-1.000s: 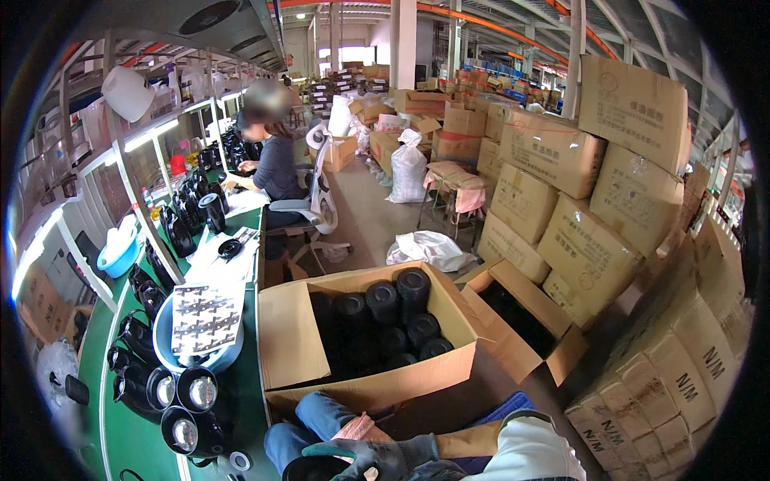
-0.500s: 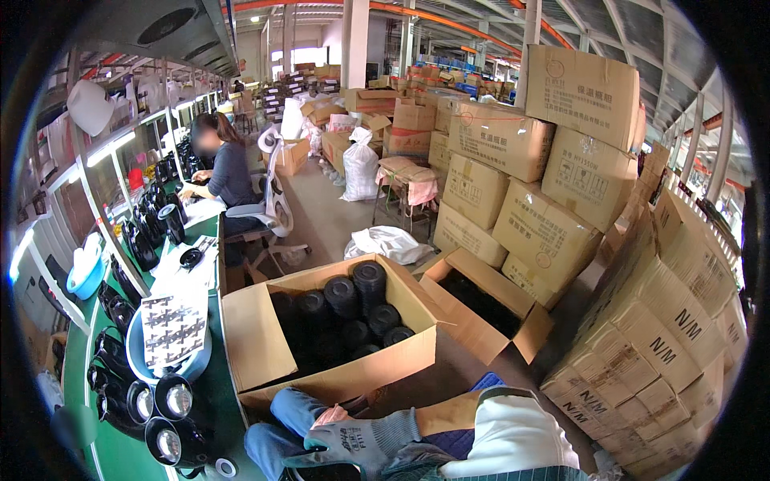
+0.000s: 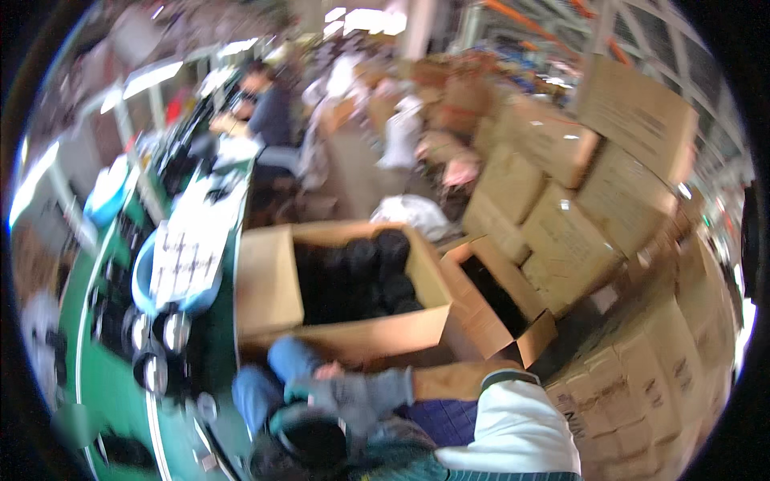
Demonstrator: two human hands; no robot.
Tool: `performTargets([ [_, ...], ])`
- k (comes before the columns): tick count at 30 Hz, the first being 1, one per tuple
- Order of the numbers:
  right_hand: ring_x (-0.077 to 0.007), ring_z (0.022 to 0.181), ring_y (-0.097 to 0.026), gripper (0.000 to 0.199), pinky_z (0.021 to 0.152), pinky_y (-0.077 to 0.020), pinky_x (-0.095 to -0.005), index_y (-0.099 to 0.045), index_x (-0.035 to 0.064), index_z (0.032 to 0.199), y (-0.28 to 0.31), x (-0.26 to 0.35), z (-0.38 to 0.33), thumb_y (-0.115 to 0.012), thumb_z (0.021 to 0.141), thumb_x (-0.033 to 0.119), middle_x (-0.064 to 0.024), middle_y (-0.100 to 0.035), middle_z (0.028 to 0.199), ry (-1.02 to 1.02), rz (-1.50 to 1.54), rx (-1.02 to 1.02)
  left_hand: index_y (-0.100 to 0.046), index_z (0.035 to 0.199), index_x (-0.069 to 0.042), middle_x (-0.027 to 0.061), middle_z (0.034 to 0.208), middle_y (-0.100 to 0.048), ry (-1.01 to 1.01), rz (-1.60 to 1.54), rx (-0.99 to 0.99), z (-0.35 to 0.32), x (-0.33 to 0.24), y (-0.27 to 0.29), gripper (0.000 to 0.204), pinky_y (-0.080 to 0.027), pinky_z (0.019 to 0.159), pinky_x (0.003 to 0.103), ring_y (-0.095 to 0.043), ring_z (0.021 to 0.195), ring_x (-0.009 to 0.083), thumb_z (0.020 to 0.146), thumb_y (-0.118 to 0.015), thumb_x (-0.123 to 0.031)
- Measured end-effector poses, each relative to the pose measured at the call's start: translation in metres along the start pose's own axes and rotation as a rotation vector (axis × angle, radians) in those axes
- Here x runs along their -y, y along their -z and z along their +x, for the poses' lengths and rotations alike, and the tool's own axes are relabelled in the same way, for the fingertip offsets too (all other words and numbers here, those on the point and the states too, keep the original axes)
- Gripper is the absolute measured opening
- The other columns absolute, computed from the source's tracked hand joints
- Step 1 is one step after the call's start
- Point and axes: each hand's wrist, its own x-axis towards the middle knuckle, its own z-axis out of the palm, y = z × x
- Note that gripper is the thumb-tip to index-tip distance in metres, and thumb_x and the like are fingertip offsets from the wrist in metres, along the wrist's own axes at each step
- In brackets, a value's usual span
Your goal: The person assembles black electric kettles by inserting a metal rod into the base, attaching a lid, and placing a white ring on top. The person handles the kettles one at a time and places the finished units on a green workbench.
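Beyond the bench's right edge, gloved right hand meets dark round piece; blur, cannot tell either hand's grip; steady support from beneath advisable.

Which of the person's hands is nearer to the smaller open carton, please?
Right. The right hand is below and left of the smaller open carton, not touching it; the left hand, blurred, seems lower and farther left.

Right forearm is bare past a rolled-looking white sleeve and runs left, pretty much level, low over the lap. Right hand is in a grey-teal glove, kinda blurry, near the bent knees. Can't really make out the left hand.
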Motion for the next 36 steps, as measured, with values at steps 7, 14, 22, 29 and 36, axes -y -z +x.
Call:
performTargets([
  [7,-0.0312,0.118,-0.056,0.109,0.102,-0.0448,-0.0429,-0.047,0.0025,0.149,0.04,0.032,0.0,-0.099,0.059,0.033,-0.0157,-0.051,0.139,0.07,0.054,-0.036,-0.056,0.142,0.0,0.013,0.138,-0.062,0.119,-0.478,0.151,-0.066,0.044,0.054,0.047,-0.057,0.096,0.035,-0.065,0.114,0.0224,0.098,-0.065,-0.009],
  [14,-0.0321,0.117,-0.057,0.12,0.1,-0.0458,-0.0417,-0.046,0.003,0.149,0.045,0.026,0.001,-0.101,0.048,0.035,-0.0162,-0.054,0.131,0.105,0.108,-0.074,-0.062,0.133,0.001,0.0101,0.124,-0.067,0.004,-0.537,-0.084,-0.086,0.056,0.045,0.041,-0.058,0.092,0.034,-0.068,0.104,0.0207,0.095,-0.067,-0.012],
  [22,-0.0254,0.129,-0.058,0.133,0.112,-0.047,-0.0419,-0.034,0.0048,0.158,0.046,0.003,-0.013,-0.104,0.047,0.029,-0.0125,-0.058,0.141,-0.095,0.423,-0.048,-0.071,0.121,0.002,0.0062,0.106,-0.074,-0.282,-0.315,-0.576,-0.096,0.043,0.033,0.035,-0.059,0.086,0.032,-0.071,0.092,0.0184,0.09,-0.07,-0.016],
  [29,-0.0287,0.126,-0.059,0.099,0.109,-0.0467,-0.0405,-0.035,0.0048,0.157,0.015,-0.043,-0.032,-0.081,0.082,0.048,-0.0214,-0.057,0.141,-0.463,0.695,0.058,-0.076,0.112,-0.004,0.0109,0.106,-0.078,-0.998,1.497,-0.44,-0.117,-0.093,-0.027,0.034,-0.059,0.088,0.036,-0.076,0.095,0.0281,0.08,-0.074,-0.014],
  [36,-0.0401,0.141,-0.042,0.109,0.115,-0.0389,-0.048,-0.023,0.0032,0.161,0.03,-0.013,-0.024,-0.069,0.084,0.065,-0.0273,-0.037,0.156,-0.113,0.35,-0.026,-0.077,0.106,0.0,0.0129,0.098,-0.078,-0.669,0.999,-0.608,-0.108,-0.06,-0.002,0.031,-0.058,0.085,0.029,-0.077,0.087,0.0229,0.079,-0.074,-0.013],
])
